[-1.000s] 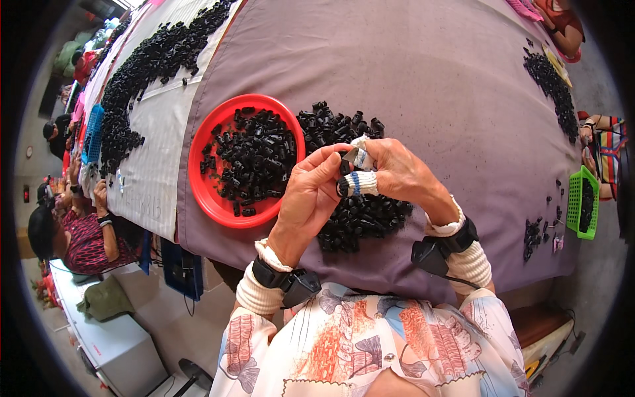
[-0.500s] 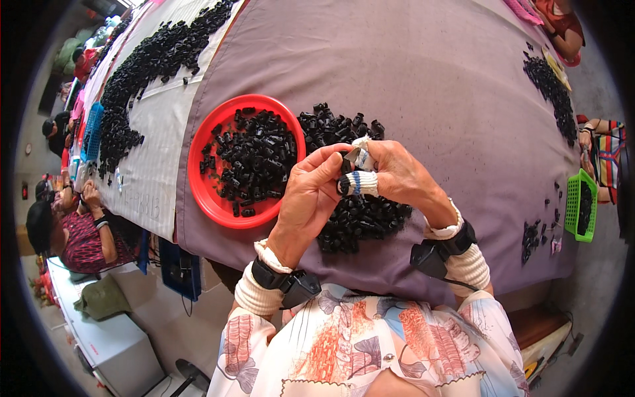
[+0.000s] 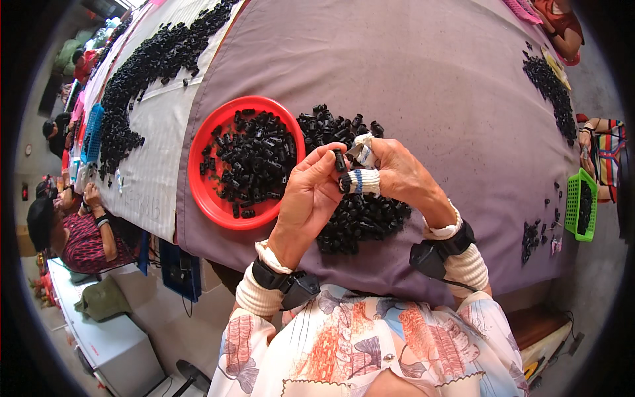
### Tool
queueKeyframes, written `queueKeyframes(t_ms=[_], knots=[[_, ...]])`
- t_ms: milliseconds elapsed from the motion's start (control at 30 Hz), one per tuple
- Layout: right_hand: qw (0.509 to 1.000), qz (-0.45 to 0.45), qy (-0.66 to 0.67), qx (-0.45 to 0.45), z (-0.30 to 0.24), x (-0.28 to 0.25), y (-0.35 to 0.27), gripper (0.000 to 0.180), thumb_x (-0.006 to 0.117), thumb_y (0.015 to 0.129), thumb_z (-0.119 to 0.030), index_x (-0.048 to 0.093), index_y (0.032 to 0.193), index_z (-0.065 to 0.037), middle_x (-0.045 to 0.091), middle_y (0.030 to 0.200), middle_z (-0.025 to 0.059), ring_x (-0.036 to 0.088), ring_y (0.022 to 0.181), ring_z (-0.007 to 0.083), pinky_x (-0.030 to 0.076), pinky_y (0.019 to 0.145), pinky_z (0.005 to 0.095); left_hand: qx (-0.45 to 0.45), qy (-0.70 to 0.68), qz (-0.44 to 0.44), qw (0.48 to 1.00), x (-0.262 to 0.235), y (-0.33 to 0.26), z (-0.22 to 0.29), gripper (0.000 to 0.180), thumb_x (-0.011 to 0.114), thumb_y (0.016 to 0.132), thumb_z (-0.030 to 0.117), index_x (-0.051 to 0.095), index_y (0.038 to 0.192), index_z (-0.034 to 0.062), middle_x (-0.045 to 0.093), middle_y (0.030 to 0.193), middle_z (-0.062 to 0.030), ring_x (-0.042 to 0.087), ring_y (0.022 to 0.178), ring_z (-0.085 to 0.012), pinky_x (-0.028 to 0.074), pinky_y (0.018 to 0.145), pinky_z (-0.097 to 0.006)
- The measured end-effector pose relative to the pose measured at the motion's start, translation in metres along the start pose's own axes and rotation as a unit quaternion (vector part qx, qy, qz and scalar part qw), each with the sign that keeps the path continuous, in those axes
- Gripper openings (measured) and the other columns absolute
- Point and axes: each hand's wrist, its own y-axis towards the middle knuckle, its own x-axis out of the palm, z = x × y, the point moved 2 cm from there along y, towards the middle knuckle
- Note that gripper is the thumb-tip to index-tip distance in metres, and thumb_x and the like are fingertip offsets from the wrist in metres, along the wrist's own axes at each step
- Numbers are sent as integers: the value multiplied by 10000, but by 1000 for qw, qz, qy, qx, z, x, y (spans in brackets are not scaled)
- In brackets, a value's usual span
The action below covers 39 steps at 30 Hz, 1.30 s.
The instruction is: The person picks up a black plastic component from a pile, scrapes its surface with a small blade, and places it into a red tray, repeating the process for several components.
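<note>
Both hands (image 3: 357, 182) pinching black clip (image 3: 339, 161), red tray (image 3: 205, 192) of clips

A matt mauve cloth (image 3: 410, 79) covers the table. A smooth, glossy red plastic dish (image 3: 206, 192) holds small black plastic parts (image 3: 254, 155), slightly shiny. The right hand (image 3: 403, 178) wears woven cloth finger wraps (image 3: 365, 181). Ribbed knit cuffs (image 3: 254, 298) cover both wrists.

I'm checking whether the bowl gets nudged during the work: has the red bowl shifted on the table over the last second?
No. The red bowl sits where it did, its right rim touching the loose black pile and its left side over the purple cloth's edge.
</note>
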Motion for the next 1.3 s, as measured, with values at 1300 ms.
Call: queueKeyframes(t_ms=[1300], knots=[[989, -12, 119, 86, -2, 17, 1, 335, 703, 749, -326, 552, 850, -45, 525, 606, -10, 454, 450, 50, 349, 389, 210, 44, 31, -17, 998, -10, -7, 2, 261, 513, 896, 108, 515, 1142, 21, 614, 902, -65, 606, 803, -125, 514, 710, -300]])
